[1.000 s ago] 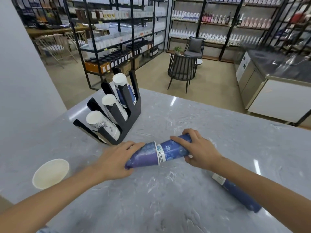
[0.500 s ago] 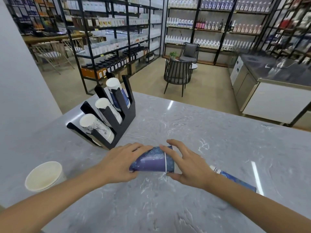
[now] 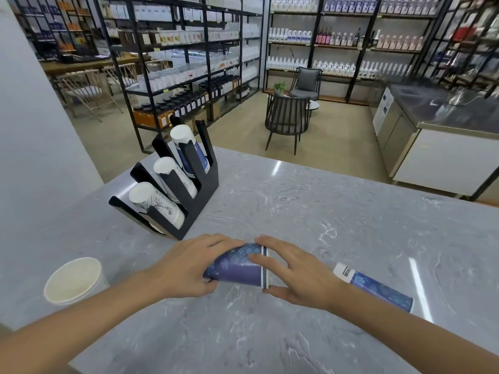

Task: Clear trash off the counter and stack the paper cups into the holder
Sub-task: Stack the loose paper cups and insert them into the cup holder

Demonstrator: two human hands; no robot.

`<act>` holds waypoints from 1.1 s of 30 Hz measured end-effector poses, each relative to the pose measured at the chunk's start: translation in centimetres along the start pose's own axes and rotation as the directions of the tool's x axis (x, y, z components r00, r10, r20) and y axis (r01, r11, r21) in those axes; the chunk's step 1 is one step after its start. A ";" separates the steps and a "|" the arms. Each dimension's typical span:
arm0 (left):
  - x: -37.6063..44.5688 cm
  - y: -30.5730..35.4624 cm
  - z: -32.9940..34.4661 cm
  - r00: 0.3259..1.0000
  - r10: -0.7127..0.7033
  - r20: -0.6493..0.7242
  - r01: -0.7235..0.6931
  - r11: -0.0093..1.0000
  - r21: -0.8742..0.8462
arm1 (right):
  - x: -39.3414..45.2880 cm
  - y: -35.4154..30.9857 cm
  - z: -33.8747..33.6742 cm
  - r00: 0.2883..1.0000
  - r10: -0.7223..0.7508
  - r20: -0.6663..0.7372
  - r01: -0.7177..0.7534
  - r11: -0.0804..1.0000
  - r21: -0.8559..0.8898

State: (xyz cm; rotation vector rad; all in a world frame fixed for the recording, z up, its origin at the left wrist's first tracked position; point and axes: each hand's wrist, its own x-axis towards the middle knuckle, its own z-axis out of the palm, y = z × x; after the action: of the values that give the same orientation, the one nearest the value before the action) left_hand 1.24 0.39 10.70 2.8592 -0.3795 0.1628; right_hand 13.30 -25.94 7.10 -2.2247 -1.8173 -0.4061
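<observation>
Lying sideways on the grey marble tabletop [image 3: 297, 211], a dark blue paper cup stack [image 3: 237, 267], gripped at the narrow end by the left hand [image 3: 186, 268] and at the rim by the spread fingers [image 3: 272, 268] of the right hand [image 3: 297, 276]. Nearby to the left an upright white paper cup [image 3: 74, 283]; to the right a second blue cup stack [image 3: 374, 286] on its side. Farther back, a black cup holder [image 3: 186, 184] with three slots filled.

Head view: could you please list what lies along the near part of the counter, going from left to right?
White paper cup → left hand → blue cup stack held on its side → right hand → second blue cup stack lying on the counter.
</observation>
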 end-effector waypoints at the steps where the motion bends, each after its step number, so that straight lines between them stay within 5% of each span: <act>1: 0.1 0.0 0.1 1.000 0.002 0.001 -0.002 1.000 0.003 | -0.1 0.0 0.0 1.000 0.006 -0.007 -0.006 1.000 -0.002; 10: 3.5 0.7 1.7 1.000 0.005 -0.016 -0.005 1.000 -0.016 | -4.4 2.6 -2.5 0.957 0.291 0.017 -0.290 0.957 -0.025; 19: 7.4 1.4 5.8 0.997 0.027 0.073 -0.022 0.998 -0.058 | -14.8 7.1 -4.5 0.667 0.709 0.230 -0.692 0.704 -0.161; 27: 9.3 1.6 7.6 0.990 0.038 0.134 -0.026 0.995 -0.091 | -21.7 7.4 -4.9 0.476 0.804 0.355 -0.809 0.559 -0.181; 33: 10.2 2.1 8.9 0.981 0.084 0.174 -0.071 0.994 -0.081 | -22.7 6.4 -3.5 0.476 0.802 0.360 -0.815 0.556 -0.162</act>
State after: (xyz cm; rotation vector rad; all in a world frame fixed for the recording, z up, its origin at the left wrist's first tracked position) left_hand 11.15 -6.37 4.08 2.7951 -0.5211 -0.0909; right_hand 15.09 -49.21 2.15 -2.9518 -0.6128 0.3037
